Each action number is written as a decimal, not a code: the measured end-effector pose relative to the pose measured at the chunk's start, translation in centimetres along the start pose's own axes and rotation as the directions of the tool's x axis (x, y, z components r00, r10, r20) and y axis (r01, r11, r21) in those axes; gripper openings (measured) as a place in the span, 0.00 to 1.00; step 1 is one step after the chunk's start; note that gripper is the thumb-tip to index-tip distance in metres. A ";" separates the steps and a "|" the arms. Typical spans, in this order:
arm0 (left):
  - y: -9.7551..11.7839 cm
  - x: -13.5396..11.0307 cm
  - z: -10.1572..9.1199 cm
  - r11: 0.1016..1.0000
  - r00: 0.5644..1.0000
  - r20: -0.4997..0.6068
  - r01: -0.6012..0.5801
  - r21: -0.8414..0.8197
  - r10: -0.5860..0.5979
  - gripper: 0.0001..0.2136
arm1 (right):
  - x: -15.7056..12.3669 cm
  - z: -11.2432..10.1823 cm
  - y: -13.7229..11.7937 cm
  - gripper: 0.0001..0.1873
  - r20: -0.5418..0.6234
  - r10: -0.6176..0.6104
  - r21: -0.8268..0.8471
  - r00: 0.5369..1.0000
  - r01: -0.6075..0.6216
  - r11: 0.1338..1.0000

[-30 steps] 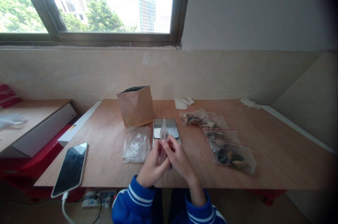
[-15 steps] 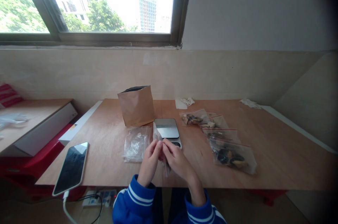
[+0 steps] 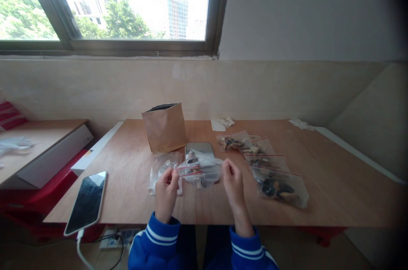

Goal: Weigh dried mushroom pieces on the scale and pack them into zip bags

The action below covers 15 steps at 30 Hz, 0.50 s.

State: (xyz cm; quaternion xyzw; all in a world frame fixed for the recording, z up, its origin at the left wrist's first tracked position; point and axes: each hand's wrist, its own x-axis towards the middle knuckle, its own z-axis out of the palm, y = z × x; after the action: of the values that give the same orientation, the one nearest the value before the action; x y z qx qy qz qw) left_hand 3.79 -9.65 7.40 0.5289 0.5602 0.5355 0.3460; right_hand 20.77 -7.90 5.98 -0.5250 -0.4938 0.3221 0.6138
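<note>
Between my hands a clear zip bag (image 3: 199,171) with red seal lines hangs stretched sideways, with dark and pale pieces inside. My left hand (image 3: 166,189) pinches its left end, just above a crumpled clear plastic bag (image 3: 163,172) on the table. My right hand (image 3: 232,181) pinches the bag's right corner. Partly hidden behind the zip bag is a digital kitchen scale (image 3: 199,149). A brown paper bag (image 3: 164,128) stands upright behind it. To the right lie several filled zip bags, the nearest holding dark pieces (image 3: 279,188).
A smartphone (image 3: 86,198) lies at the wooden table's (image 3: 127,206) near left corner, with a white cable running down. Tissue scraps (image 3: 225,122) lie along the back edge. A wall and window stand behind. A power strip (image 3: 111,240) sits below the front edge.
My hands have moved apart from their close pinch. The zip bag, narrow and folded between them earlier, is now pulled out sideways and covers the front of the scale.
</note>
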 end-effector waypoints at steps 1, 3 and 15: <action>0.0 0.1 -0.4 1.000 1.000 -0.008 -0.008 -0.004 0.008 0.17 | 0.1 -0.3 0.0 0.20 -0.011 0.025 0.032 1.000 -0.024 0.999; -0.2 0.2 -0.6 0.999 1.000 -0.001 -0.015 -0.043 0.015 0.18 | -0.1 -0.5 -0.2 0.20 0.018 0.059 0.096 0.998 -0.060 0.994; -3.1 -0.5 4.8 0.526 0.907 0.258 0.406 -0.747 -0.334 0.20 | -2.1 2.7 -1.3 0.17 0.024 0.162 0.383 0.987 -0.158 0.910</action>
State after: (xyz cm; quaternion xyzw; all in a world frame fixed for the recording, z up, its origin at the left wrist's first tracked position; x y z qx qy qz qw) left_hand 7.76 -8.62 3.41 0.2131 0.3519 0.6175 0.6704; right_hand 17.42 -9.29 6.57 -0.4349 -0.3741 0.4594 0.6781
